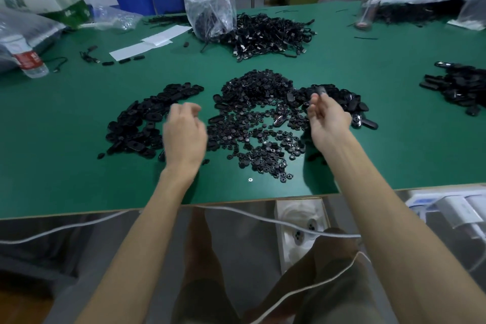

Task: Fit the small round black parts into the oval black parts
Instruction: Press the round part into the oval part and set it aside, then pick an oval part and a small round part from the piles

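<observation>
A heap of small round black parts (259, 123) covers the middle of the green table (79, 171). A pile of oval black parts (147, 118) lies to its left, and another oval pile (349, 102) lies to its right. My left hand (184, 134) hovers over the inner edge of the left pile, fingers loosely curled, holding nothing that I can see. My right hand (327, 119) is raised over the right pile and pinches one oval black part (320, 91) at its fingertips.
A tangle of black cables (268, 34) and a clear bag (210, 10) lie at the back. More oval parts (457, 87) sit far right. A plastic bottle (29, 58) lies at the left, another bottle (368, 5) stands at the back right. White cord (263, 218) hangs below the table edge.
</observation>
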A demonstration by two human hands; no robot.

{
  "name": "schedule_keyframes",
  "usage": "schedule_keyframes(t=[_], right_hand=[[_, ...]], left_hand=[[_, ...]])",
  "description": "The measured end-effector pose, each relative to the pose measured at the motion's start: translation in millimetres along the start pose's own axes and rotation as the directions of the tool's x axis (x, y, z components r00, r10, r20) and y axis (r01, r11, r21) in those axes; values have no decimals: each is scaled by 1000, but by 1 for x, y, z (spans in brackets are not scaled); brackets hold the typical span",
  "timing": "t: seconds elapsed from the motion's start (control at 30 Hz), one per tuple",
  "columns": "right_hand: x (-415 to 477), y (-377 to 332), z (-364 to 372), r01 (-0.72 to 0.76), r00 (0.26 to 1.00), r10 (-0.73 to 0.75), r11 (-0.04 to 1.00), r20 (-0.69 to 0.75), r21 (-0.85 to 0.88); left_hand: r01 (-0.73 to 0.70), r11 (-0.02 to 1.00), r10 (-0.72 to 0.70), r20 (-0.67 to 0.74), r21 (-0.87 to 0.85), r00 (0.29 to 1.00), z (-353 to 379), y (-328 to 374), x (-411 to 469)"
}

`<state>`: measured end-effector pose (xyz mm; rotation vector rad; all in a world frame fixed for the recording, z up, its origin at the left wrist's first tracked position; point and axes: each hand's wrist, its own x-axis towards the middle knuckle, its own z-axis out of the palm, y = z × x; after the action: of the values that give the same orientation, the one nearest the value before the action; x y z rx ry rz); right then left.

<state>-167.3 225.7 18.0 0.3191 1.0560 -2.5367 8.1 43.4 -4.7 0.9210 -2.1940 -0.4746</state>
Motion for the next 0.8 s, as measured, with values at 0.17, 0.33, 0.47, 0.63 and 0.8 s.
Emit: schedule_keyframes(t=[0.17, 0.33, 0.47, 0.63, 0.8], right_hand=[[10, -12, -5, 33, 999, -34, 999, 17, 39], [4, 3, -9, 248, 967, -183, 844, 180, -475], [-4, 22, -11, 548, 836, -110, 220, 538, -807], [-5, 45, -17, 644, 760, 52, -196, 648, -740], [2, 52, -24, 682, 714, 39, -268, 700, -681]], left_hand=[[318, 876, -310, -83, 363, 947, -25, -42, -4], [351, 852, -383, 5, 388, 924, -24, -60, -9], [332, 901, -351, 18, 279, 936, -23, -65, -4], [291, 912, -309, 17, 288, 951, -25, -74, -1], [255, 930, -268, 15, 265, 963, -26, -80, 3]])
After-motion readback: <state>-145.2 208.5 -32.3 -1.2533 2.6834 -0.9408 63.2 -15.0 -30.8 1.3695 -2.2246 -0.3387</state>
